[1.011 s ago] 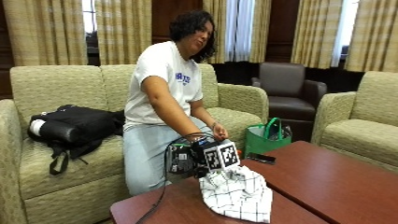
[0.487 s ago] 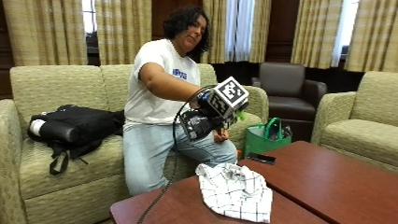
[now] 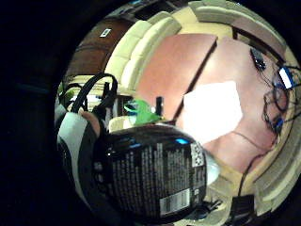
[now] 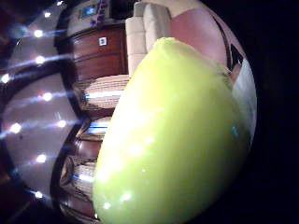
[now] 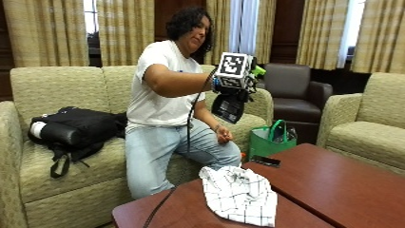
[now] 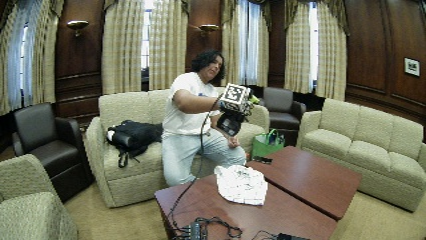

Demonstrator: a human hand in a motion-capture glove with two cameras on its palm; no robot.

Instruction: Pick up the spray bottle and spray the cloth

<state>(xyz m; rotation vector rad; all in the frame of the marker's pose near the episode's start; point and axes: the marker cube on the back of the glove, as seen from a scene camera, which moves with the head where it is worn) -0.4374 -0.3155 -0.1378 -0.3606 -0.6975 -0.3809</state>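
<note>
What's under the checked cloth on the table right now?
The checked cloth lies crumpled on the wooden table, near its edge. Only tabletop shows around it; anything beneath its folds is covered and can't be seen. The spray bottle is not there: the gloved right hand holds it up above.

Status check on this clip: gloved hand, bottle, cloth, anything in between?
Right hand grips spray bottle, raised at chest height. Cloth crumpled on table, directly below. Nothing between bottle and cloth.

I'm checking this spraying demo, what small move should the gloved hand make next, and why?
Probably tip the nozzle down toward the cloth before squeezing. The right hand holds the spray bottle raised at chest height, while the cloth lies below on the table.
</note>
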